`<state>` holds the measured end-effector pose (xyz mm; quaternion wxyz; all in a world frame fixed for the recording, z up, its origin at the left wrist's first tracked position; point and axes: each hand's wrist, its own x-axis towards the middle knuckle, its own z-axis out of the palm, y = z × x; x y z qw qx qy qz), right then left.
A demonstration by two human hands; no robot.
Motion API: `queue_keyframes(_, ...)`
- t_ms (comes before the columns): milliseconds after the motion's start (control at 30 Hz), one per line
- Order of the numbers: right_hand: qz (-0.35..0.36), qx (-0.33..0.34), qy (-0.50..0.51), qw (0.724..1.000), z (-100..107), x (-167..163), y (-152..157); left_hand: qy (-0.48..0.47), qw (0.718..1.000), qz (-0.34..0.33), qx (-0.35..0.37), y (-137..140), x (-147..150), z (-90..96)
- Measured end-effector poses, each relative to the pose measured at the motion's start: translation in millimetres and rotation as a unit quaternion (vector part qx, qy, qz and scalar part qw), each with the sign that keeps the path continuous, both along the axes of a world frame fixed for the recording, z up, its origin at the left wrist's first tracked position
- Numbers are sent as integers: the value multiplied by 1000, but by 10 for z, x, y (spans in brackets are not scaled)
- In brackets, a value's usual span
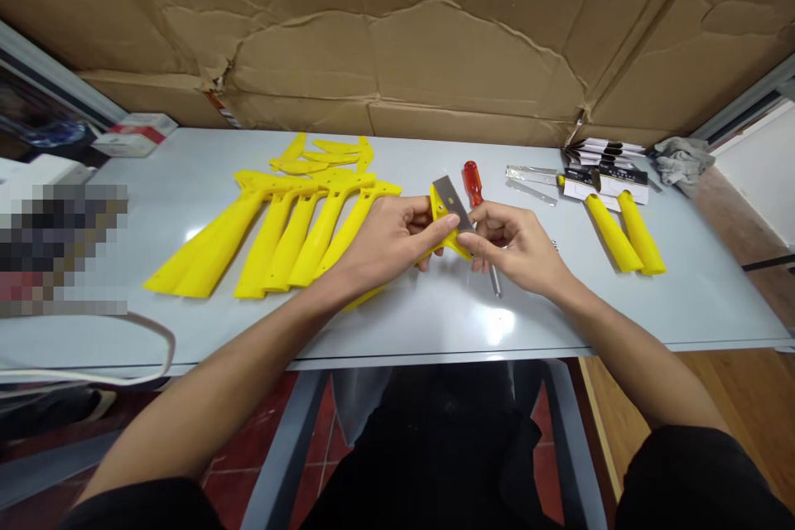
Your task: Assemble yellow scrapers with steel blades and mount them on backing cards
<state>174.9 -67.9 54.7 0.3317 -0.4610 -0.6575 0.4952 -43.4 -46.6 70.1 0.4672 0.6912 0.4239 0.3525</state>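
Observation:
Above the front middle of the table, my left hand (397, 236) grips a yellow scraper (436, 200), its thumb on the head. A flat metal blade (455, 203) lies along that head. My right hand (513, 244) is closed, thumb and fingers pinching the blade's near end and the head's corner. Behind the right hand is a screwdriver with a red handle (472, 182); its shaft tip shows below the fingers. Left of my hands, several yellow scraper handles (304, 240) lie in a row. Smaller yellow pieces (329, 156) lie behind them.
On the right are thin metal blades (532, 175), two scrapers with yellow handles (639, 236) and black-and-white card sleeves, a stack of cards (599, 151) and a grey cloth (683, 161). Cardboard (397, 58) stands along the back. A small box (137, 135) and white cable (167, 339) are left.

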Motion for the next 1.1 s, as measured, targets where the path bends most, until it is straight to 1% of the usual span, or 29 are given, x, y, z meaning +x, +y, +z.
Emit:
queue_keyframes(67, -6, 6, -2, 1000, 4, -5, -11, -1, 1000, -10, -8, -9, 6, 17)
queue_keyframes(233, 28, 6, -2, 1000, 14, 31, 17, -32, 999, -3, -21, -9, 13, 11)
queue_keyframes(333, 18, 5, -23, 1000, 17, 51, 32, -25, 999, -10, -29, -3, 13, 5)
queue_keyframes(433, 26, -4, -26, 999, 30, 47, 27, -12, 999, -22, -46, -7, 18, 26)
queue_keyframes(500, 31, 11, -18, 999, 31, 34, 19, -12, 998, -26, -48, -11, 21, 46)
queue_keyframes(600, 12, 49, -26, 998, 15, 9, 8, -17, 999, -27, -24, -9, 18, 57)
queue_keyframes(700, -7, 50, -31, 998, 11, -3, -3, 5, 1000, -30, 7, 1, 2, 41)
queue_keyframes(800, 14, 37, -31, 999, 38, 17, -5, 17, 999, -38, 14, 8, -13, 17)
queue_keyframes(900, 39, 40, -27, 998, 53, 55, 6, 10, 999, -46, 8, 14, -16, 0)
queue_keyframes(1000, 31, 54, -26, 998, 27, 78, 18, 9, 999, -45, 4, 22, -18, -12)
queue_keyframes(1100, 30, 61, -33, 997, -1, 75, 27, 10, 999, -45, 14, 26, -26, -19)
